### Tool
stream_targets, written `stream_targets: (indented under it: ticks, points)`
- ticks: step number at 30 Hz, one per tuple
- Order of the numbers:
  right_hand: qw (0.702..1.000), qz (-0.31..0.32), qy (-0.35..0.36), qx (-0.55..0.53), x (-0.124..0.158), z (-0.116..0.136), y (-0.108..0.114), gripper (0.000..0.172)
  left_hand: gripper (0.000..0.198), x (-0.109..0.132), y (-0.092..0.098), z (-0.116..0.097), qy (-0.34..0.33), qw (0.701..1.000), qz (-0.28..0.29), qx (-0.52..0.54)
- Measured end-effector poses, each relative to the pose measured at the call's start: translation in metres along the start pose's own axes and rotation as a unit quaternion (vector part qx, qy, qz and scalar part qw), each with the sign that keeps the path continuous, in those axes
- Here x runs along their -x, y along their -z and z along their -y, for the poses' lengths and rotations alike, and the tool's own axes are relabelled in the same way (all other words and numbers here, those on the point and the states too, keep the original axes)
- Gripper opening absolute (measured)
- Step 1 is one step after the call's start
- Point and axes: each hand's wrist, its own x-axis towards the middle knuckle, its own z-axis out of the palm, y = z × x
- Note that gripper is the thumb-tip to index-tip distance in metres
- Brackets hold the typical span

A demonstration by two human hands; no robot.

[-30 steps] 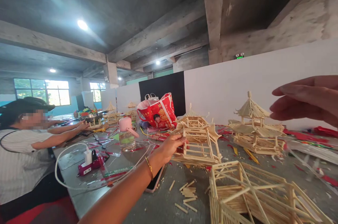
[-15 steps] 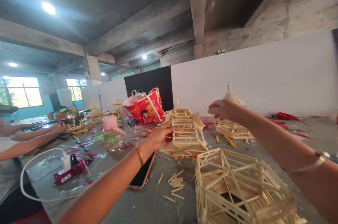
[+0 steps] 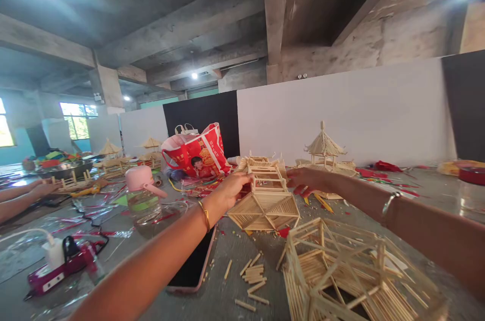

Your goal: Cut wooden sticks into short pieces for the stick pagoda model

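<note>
My left hand (image 3: 234,190) is closed on the left side of a stick pavilion model (image 3: 265,212), which tilts so that its slatted hexagonal base faces me. To the right of that model, my right hand (image 3: 307,180) has its fingers apart and holds nothing I can see; whether a fingertip touches the model I cannot tell. A larger hexagonal stick frame (image 3: 333,265) stands on the table in front, at lower right. Behind my right hand rises another model with a pointed roof (image 3: 324,144). Short cut sticks (image 3: 254,273) lie below the held model.
A phone (image 3: 191,265) lies under my left forearm. Left of it stand a pink-lidded bottle (image 3: 142,195) and a purple power strip (image 3: 56,270) with a white cable. Beyond is a red shopping bag (image 3: 197,152). Another person's hands (image 3: 38,191) work at far left.
My right hand has come down and left, close to the held model's right side. The model has tipped so its base shows more. The camera view has turned to the right.
</note>
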Motion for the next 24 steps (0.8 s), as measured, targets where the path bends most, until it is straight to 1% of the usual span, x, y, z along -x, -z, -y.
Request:
stream_targets:
  ticks: [2, 5, 8, 11, 14, 17, 19, 21, 24]
  points:
    - [1.000, 0.009, -0.012, -0.020, -0.002, -0.001, 0.000, 0.041, 0.011, -0.006, -0.004, -0.001, 0.009, 1.000, 0.004, 0.010]
    - [0.998, 0.025, -0.027, -0.051, -0.003, -0.004, -0.004, 0.033, 0.012, -0.013, -0.011, -0.002, 0.018, 1.000, 0.008, 0.017]
    - [0.995, 0.032, -0.037, -0.086, -0.001, -0.005, -0.011, 0.030, 0.015, -0.018, -0.016, -0.007, 0.012, 1.000, 0.016, 0.016]
    - [0.992, 0.005, -0.023, -0.125, 0.001, 0.001, -0.016, 0.032, 0.020, -0.017, -0.020, -0.020, -0.015, 0.999, 0.031, 0.006]
    - [0.986, -0.039, 0.008, -0.163, 0.006, 0.016, -0.013, 0.032, 0.020, -0.012, -0.024, -0.045, -0.054, 0.997, 0.044, -0.013]
    - [0.977, -0.074, 0.047, -0.195, 0.016, 0.036, -0.007, 0.032, 0.017, 0.002, -0.032, -0.076, -0.093, 0.993, 0.062, -0.040]
    - [0.970, -0.090, 0.078, -0.211, 0.028, 0.050, -0.003, 0.033, 0.019, 0.017, -0.040, -0.096, -0.112, 0.988, 0.069, -0.077]
    - [0.963, -0.104, 0.109, -0.223, 0.044, 0.063, -0.001, 0.035, 0.021, 0.037, -0.048, -0.115, -0.125, 0.982, 0.078, -0.122]
    - [0.951, -0.126, 0.146, -0.242, 0.073, 0.082, -0.003, 0.037, 0.017, 0.070, -0.060, -0.139, -0.148, 0.968, 0.103, -0.172]
